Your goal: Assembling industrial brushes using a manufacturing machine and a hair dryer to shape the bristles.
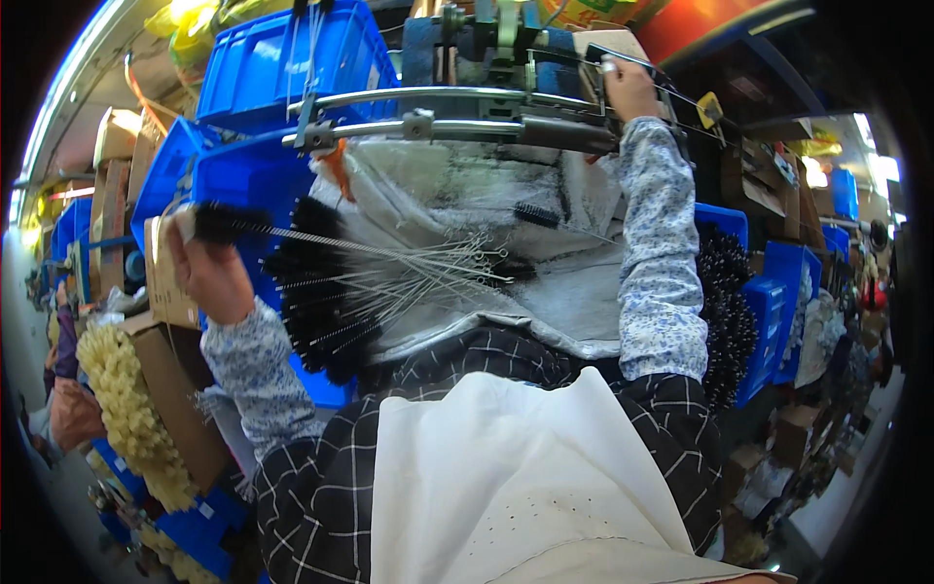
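Observation:
My left hand (216, 275) is closed around the bristle end of a black wire-stemmed bottle brush (229, 222). The brush's twisted wire stem slants down to the right above a pile of similar brushes (409, 273) with black bristles and looped wire ends. That pile lies on a grey-white cloth (418, 180) over my lap. Farther up, my right hand (630, 88) is closed at the right side of a metal machine (477, 54), beside thin rods; what its fingers hold is hidden. One loose brush (537, 215) lies on the cloth, bristles to the left.
Two horizontal steel rods (438, 128) cross in front of the machine. Blue plastic crates (258, 73) stand at the left. Another blue crate (722, 220) with dark bristly brushes sits beside my right forearm. Pale yellow bundles (126, 409) and a cardboard box (170, 399) are at far left.

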{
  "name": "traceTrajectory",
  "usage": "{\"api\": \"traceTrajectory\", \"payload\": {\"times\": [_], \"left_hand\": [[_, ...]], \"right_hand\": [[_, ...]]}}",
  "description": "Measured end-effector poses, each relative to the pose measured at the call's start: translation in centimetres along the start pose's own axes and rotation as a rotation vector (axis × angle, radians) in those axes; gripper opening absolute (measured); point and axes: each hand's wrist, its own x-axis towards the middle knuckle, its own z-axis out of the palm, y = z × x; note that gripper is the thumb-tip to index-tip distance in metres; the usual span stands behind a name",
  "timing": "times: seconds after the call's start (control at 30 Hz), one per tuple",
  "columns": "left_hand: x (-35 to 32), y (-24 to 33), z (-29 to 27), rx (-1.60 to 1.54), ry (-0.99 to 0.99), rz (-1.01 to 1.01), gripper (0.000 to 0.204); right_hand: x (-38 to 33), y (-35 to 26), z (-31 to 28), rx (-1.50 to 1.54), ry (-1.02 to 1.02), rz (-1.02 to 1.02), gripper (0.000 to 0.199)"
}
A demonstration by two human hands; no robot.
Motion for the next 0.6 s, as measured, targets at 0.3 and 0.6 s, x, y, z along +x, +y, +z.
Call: {"api": "traceTrajectory", "payload": {"times": [0.3, 0.6], "left_hand": [[-1.1, -1.0, 4.4, -0.039, -0.158, -0.175, 0.013], [-4.8, -5.6, 10.3, 0.063, -0.502, -0.467, 0.013]], "right_hand": [[-0.5, 2.8, -5.8, -0.067, -0.395, -0.135, 0.022], [-11.2, -8.7, -11.4, 0.530, -1.121, -0.336, 0.032]]}}
